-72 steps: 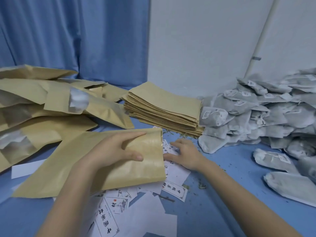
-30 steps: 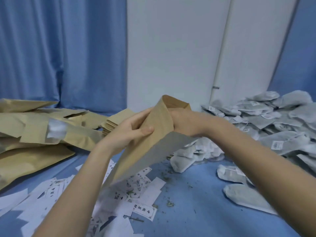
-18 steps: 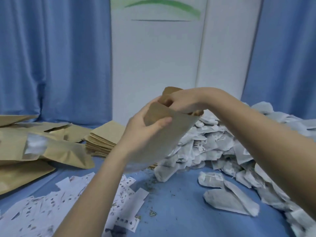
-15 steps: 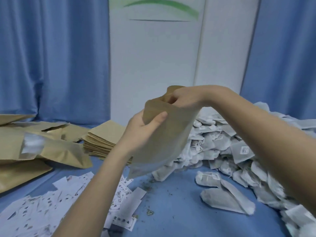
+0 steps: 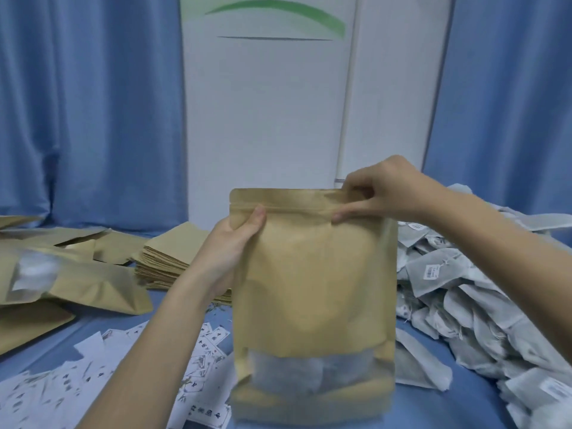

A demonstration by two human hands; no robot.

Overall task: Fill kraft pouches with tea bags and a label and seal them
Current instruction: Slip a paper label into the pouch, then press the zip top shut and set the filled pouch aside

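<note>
You had a fair stack of filled bags lying on your left, so a good part was done, but that heap of tea bags on your right and the flat empties say plenty was left. The pouch stood upright in front of you, something pale in its window, with open blue table around its base. Left hand gripped its upper left edge, right hand pinched the top strip, likely sealing

The pouch between the hands is matt kraft paper with a frosted, see-through window low down. Right of it, tea bags look like soft mesh fabric — left, printed paper labels on smooth blue tabletop.
</note>
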